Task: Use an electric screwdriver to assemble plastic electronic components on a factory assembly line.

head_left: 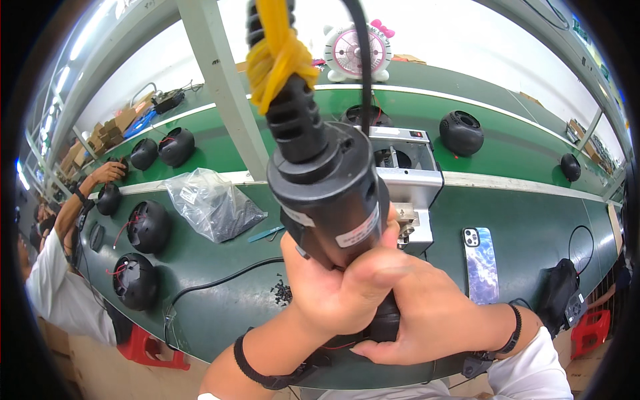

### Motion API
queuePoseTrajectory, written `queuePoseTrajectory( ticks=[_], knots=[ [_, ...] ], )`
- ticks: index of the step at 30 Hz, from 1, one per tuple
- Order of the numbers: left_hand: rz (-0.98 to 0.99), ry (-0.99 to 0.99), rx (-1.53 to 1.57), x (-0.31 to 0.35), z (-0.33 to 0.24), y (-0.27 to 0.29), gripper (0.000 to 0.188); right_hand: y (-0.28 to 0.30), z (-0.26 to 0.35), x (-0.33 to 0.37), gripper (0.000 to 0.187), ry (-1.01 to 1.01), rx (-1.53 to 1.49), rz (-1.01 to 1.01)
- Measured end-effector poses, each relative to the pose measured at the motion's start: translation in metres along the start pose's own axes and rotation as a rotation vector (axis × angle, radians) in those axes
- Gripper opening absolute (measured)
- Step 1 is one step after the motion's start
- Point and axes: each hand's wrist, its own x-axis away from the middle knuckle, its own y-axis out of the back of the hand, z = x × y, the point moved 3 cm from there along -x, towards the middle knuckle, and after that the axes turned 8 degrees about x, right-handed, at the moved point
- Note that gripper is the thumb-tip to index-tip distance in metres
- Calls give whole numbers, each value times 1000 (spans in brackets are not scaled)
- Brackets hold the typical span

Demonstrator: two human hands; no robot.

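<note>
In the middle, a black electric screwdriver (327,180) hangs upright from a black coiled sleeve tied with a yellow band. My left hand (327,293) is closed around its lower body, the thumb across the front. Close against it, my right hand (437,303) is closed on a black rounded part (385,321), mostly hidden by both hands. The screwdriver's tip is hidden too. Left of my left wrist lies a small pile of black screws (282,292) on the green table.
Behind my hands stands a grey metal fixture (408,167). A phone (481,263) lies at right, a clear plastic bag (212,203) at left. Black round housings (148,227) sit at left; another housing (461,132) is on the green belt. A co-worker's hand (109,171) is at far left.
</note>
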Motion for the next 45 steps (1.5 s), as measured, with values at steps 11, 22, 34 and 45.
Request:
queuePoseTrajectory(
  ticks=[11, 22, 34, 45],
  knots=[
    [50, -58, 108, -15, -27, 38, 112, 11, 2, 3, 99, -94, 2, 161],
    [35, 29, -217, -23, 42, 72, 80, 11, 13, 10, 63, 35, 256, -17],
    [-3, -5, 40, -12, -6, 56, 89, 9, 3, -4, 28, 5, -110, -81],
    [200, -50, 224, -18, -82, -4, 94, 6, 10, -1, 20, 38, -171, -185]
  ],
)
